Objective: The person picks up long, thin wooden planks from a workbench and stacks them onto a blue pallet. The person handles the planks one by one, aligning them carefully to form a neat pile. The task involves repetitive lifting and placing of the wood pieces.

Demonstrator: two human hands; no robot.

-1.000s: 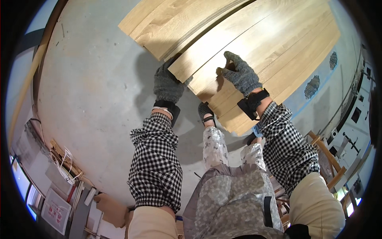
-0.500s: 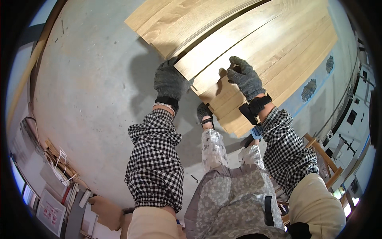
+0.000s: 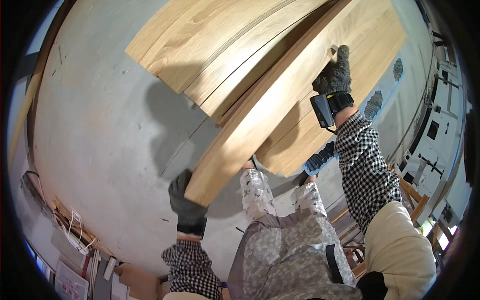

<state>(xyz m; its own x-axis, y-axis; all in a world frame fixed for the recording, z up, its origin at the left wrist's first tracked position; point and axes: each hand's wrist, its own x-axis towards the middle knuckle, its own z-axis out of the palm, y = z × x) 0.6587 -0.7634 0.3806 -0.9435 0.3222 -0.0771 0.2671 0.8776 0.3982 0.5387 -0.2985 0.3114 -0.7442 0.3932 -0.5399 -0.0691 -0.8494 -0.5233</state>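
Observation:
A long light wood-grain plank (image 3: pixel 250 130) is lifted and tilted on edge above the other boards, slanting from near left to far right. My left hand (image 3: pixel 185 200), in a dark grey knit glove, is closed around its near end; most of those fingers are behind the wood. Farther along, my right hand (image 3: pixel 336 72), gloved alike, grips the plank's right edge with its thumb up; its other fingers are mostly hidden. Beneath and beside the plank lie matching boards (image 3: pixel 200 50) to the left and more boards (image 3: pixel 320 135) to the right, side by side.
Grey concrete floor (image 3: pixel 95 140) stretches to the left. Blue-edged pieces with dark ribbed patches (image 3: pixel 373 105) lie right of the boards. White panels with cutouts (image 3: pixel 434 131) line the right side. Wood scraps and a white cable (image 3: pixel 75 222) sit at lower left.
The plank has come up off the stack and tilted, its near end drawn toward me. My left hand moved nearer with it; my right hand moved farther away and right, onto its edge.

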